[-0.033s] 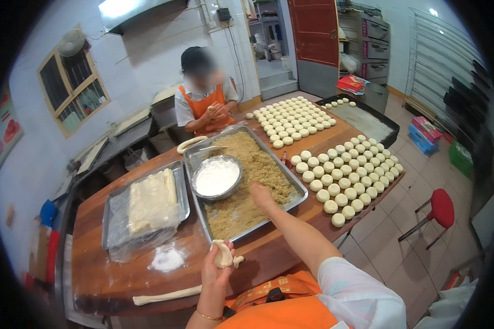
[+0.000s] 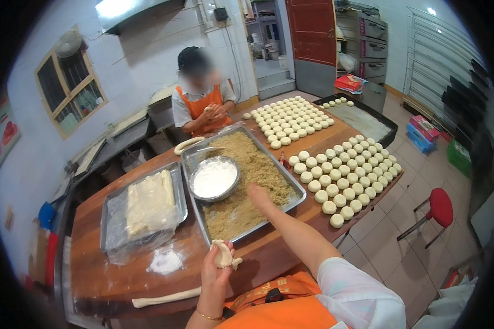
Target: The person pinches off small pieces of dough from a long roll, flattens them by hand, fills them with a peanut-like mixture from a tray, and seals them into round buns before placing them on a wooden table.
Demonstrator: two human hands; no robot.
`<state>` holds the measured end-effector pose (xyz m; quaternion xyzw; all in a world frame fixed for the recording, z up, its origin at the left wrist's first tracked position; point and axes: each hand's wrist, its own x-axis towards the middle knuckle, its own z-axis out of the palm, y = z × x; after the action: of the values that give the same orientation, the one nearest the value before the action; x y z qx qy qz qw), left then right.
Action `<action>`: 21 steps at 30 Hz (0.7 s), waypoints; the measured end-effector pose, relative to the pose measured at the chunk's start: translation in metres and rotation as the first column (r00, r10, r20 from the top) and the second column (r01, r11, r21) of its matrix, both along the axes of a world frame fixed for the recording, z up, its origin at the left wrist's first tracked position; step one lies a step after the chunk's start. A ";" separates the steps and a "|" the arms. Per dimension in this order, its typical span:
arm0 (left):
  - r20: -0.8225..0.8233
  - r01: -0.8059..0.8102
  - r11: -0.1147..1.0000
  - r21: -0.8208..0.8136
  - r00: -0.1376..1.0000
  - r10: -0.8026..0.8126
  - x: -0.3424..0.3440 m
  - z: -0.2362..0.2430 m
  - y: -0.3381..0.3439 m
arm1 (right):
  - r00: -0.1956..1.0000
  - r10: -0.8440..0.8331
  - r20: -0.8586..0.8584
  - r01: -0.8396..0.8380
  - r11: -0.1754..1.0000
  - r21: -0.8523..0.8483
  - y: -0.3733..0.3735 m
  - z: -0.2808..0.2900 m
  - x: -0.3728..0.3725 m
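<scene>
My left hand (image 2: pixel 214 272) cups a hollowed dough piece (image 2: pixel 223 256), best cradled lightly to spare its wall. My right hand (image 2: pixel 260 197) meets the crumbly mixture (image 2: pixel 269 171) in the metal tray (image 2: pixel 200 217); its finger closure I cannot tell.

The dough piece (image 2: pixel 223 256), pale and smooth, is hollowed like a shallow cup and lies tilted in the left hand (image 2: pixel 214 271) at the near side, a small knob at its right. The crumbly golden-brown filling (image 2: pixel 252 159) spreads across the metal tray (image 2: pixel 299 200) beyond, thinner at the near end, under the right hand (image 2: pixel 260 198).
</scene>
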<state>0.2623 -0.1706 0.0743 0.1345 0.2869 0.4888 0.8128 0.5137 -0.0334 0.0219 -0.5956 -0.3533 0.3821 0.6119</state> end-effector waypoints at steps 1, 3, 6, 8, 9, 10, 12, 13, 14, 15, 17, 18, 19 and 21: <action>-0.040 -0.014 1.000 -0.011 0.999 0.013 0.007 0.001 0.005 | 0.996 -0.012 0.090 0.009 1.000 0.028 -0.001 0.000 0.002; -0.055 0.000 1.000 -0.025 0.998 -0.001 0.023 0.004 0.018 | 0.895 0.105 0.434 -0.162 0.982 0.095 -0.004 0.000 0.012; -0.119 0.000 1.000 -0.014 0.993 -0.002 0.036 0.006 0.040 | 0.810 0.310 0.498 -0.349 0.937 -0.015 -0.024 0.040 0.002; -0.167 0.021 1.000 0.008 0.986 -0.019 0.057 0.000 0.058 | 0.717 0.275 0.641 -0.364 0.931 0.008 -0.037 0.063 0.010; -0.201 0.021 0.999 0.031 0.979 -0.014 0.063 -0.009 0.069 | 0.589 0.154 0.793 -0.370 0.924 0.096 -0.040 0.060 0.009; -0.238 0.019 0.998 0.062 0.971 -0.003 0.069 -0.016 0.078 | 0.437 0.012 0.899 -0.396 0.900 0.181 -0.044 0.060 0.004; -0.220 -0.079 0.997 -0.022 0.973 0.072 0.084 -0.026 0.088 | 0.550 0.049 0.833 -0.445 0.862 0.243 -0.049 0.063 -0.004; -0.195 -0.107 0.991 -0.078 0.977 0.090 0.090 -0.027 0.094 | 0.605 0.068 0.793 -0.461 0.842 0.280 -0.052 0.064 -0.007; -0.173 -0.135 0.982 -0.135 0.979 0.111 0.096 -0.027 0.098 | 0.596 0.075 0.800 -0.471 0.839 0.273 -0.055 0.064 -0.010; -0.137 -0.047 0.991 -0.129 0.990 0.029 0.100 -0.019 0.096 | 0.590 0.086 0.803 -0.478 0.838 0.262 -0.058 0.059 -0.012; -0.126 -0.066 0.995 -0.080 0.990 0.056 0.103 -0.035 0.105 | 0.587 0.085 0.805 -0.483 0.835 0.264 -0.064 0.050 -0.019; -0.116 -0.084 0.995 -0.054 0.990 0.077 0.104 -0.037 0.108 | 0.574 0.056 0.817 -0.466 0.843 0.270 -0.066 0.055 -0.018; -0.133 -0.084 0.993 -0.077 0.988 0.074 0.102 -0.038 0.108 | 0.561 0.030 0.827 -0.451 0.849 0.276 -0.071 0.061 -0.018; -0.160 -0.081 0.989 -0.125 0.985 0.061 0.100 -0.038 0.105 | 0.559 -0.020 0.829 -0.406 0.865 0.294 -0.072 0.063 -0.016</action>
<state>0.3619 -0.0661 0.0362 0.1085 0.3857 0.4857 0.7769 0.4975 -0.1049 0.0849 -0.4983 -0.7366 0.0407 0.4556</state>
